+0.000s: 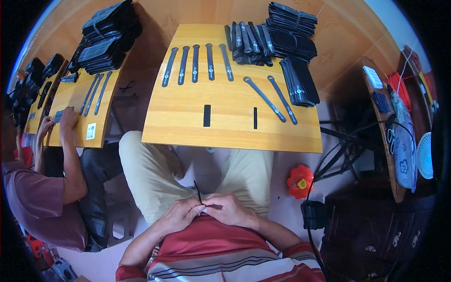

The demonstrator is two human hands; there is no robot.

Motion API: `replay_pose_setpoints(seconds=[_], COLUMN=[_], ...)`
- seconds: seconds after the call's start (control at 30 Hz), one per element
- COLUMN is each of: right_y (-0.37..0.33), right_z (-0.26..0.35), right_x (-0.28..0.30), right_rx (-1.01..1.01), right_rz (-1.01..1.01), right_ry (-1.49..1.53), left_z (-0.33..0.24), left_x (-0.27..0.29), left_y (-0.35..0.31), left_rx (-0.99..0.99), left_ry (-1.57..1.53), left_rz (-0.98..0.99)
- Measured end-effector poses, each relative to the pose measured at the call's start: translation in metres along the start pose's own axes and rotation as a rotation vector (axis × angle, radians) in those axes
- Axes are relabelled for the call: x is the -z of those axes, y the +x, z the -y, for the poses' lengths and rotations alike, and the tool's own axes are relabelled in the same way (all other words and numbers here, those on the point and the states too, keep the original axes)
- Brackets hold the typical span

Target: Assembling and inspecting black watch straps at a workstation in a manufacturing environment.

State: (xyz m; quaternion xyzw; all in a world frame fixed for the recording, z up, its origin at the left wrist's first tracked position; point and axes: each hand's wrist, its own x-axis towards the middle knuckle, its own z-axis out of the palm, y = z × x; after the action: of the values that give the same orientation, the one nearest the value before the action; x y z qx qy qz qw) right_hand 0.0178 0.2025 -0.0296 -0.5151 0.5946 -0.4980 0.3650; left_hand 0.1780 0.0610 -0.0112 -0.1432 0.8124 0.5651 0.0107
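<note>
Close to my belly, above my lap, my left hand [182, 214] and my right hand [231, 210] meet with fingers pinched together. Between them is a thin black strap [197, 190], one end sticking up past the fingertips; the rest is hidden. On the wooden table [174, 129] in front, several dark straps [195, 66] with ring-shaped heads lie in a row. Two more straps [265, 99] slant at the right. Nearer the front edge are a black rectangular strip [207, 116] and a narrower one [255, 118].
Bundled black straps [291, 47] are piled at the table's back right. On the left, a co-worker [42, 202] handles a strap at another table [105, 120]. A red flower-shaped object [300, 182], a black cable [307, 221] and a dark cabinet [371, 221] are to my right.
</note>
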Motion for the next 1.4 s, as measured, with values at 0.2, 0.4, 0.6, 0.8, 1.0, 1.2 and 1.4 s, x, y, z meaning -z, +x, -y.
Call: replay_pose_setpoints(seconds=[0.2, 0.4, 0.6, 0.8, 1.0, 1.2, 1.4], right_y=[-0.005, -0.003, 0.000, 0.001, 0.003, 0.006, 0.007], right_z=[-0.004, -0.011, -0.013, -0.022, -0.021, -0.025, -0.027], right_x=[-0.004, -0.003, -0.003, -0.005, -0.002, 0.005, 0.010], right_rx=[-0.003, 0.044, 0.013, 0.054, -0.008, 0.029, 0.028], right_rz=[-0.076, -0.071, -0.057, -0.057, 0.007, 0.080, 0.139], right_ry=[0.012, 0.019, 0.022, 0.026, 0.122, 0.114, 0.153], left_z=[-0.007, -0.004, -0.003, -0.003, -0.002, 0.006, 0.005], left_x=[0.000, -0.003, -0.001, -0.001, 0.000, 0.001, 0.003], left_y=[0.002, 0.004, 0.005, 0.005, 0.004, 0.005, 0.006], left_rx=[0.014, 0.010, 0.029, 0.035, 0.035, 0.028, 0.005], left_ry=[0.027, 0.109, 0.121, 0.119, 0.072, 0.078, 0.069], left_rz=[-0.022, -0.019, -0.013, -0.006, -0.016, 0.032, 0.058])
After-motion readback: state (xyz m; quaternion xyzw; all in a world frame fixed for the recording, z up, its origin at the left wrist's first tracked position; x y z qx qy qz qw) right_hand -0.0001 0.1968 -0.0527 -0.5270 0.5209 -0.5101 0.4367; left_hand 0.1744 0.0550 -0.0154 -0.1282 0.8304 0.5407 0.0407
